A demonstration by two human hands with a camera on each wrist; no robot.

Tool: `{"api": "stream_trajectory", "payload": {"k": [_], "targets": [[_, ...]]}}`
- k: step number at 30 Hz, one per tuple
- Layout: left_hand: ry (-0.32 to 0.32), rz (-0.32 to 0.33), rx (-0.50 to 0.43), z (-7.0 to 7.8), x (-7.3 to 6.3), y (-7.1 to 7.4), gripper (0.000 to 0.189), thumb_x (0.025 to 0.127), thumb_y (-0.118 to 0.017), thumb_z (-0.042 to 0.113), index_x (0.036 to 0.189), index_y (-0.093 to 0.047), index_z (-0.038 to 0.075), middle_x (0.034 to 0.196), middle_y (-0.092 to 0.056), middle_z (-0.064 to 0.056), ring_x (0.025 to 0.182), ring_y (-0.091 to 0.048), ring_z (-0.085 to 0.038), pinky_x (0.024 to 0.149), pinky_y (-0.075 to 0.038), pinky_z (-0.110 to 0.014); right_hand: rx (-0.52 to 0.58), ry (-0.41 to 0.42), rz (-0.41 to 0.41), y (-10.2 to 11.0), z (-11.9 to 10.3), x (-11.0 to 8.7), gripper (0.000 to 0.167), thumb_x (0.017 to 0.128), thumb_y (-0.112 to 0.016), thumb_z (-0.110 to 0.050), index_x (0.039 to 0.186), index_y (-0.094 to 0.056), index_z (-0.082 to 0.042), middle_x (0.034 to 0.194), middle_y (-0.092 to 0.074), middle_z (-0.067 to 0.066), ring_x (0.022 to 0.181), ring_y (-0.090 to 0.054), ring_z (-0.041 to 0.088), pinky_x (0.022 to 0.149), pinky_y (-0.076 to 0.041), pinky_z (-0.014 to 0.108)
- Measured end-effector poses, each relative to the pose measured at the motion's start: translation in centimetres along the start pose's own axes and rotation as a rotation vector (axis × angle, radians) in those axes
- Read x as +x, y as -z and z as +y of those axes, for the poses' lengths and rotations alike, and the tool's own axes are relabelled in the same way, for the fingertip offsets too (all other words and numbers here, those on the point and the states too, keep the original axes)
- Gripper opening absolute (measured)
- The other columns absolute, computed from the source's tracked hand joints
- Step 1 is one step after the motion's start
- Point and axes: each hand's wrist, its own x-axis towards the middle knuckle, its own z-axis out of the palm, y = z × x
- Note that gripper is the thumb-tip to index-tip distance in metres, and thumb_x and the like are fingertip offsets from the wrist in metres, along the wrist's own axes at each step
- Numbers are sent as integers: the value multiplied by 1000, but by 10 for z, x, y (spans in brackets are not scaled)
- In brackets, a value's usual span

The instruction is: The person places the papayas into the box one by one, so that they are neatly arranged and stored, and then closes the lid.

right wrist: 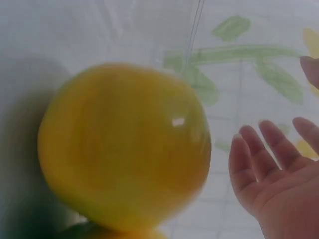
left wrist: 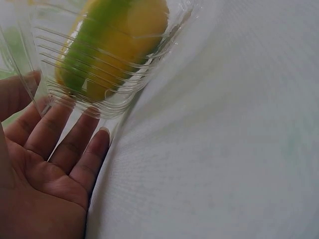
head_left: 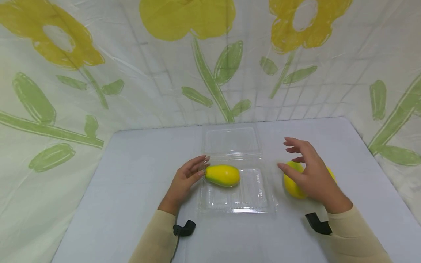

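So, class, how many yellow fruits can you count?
3: one fruit in the clear container, a round one and another partly behind the right hand. More may be hidden.

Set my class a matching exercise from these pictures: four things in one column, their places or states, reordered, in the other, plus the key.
1. Left hand
2. Long fruit
3. Round yellow fruit
4. Clear container

A. Inside the container
B. Lid folded open
C. Right of the container
D. At the container's left side

Pairs: 1-D; 2-A; 3-C; 4-B
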Motion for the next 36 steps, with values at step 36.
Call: {"api": "stream_trajectory", "payload": {"k": [36], "targets": [[-25,-5,1,-1,0,0,52,109,-66,9,159,-55,11,157,-59,-6,143,-57,-30,119,-41,-35,-155,-198,89,57,48,-47,77,100,-80,-9,166,-40,-6,150,-53,21,119,-47,0,88,-34,1]]}}
